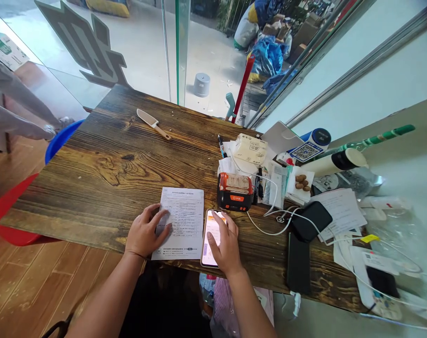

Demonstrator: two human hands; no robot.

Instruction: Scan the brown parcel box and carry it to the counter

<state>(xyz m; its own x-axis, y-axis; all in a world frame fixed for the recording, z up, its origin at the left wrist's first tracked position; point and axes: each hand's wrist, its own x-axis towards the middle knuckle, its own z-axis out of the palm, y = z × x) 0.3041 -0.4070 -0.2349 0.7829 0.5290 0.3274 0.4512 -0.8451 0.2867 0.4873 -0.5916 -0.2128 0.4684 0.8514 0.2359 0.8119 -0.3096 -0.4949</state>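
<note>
A printed paper form (183,216) lies near the front edge of the wooden table (111,159). My left hand (145,231) rests flat on the form's left side, fingers spread and open, holding nothing. Just right of the form lies a smartphone (210,230) with its screen lit. My right hand (226,244) lies over the phone's right side, fingers stretched out and touching the screen. An orange and black label printer (234,191) stands right behind the phone.
Clutter fills the table's right end: tissue pack (250,148), black phones (298,263), white cables, papers, nuts (302,182), a QR code stand (306,151). A small knife (152,123) lies at the far side. Blue and red stools (60,141) stand left. Glass walls behind.
</note>
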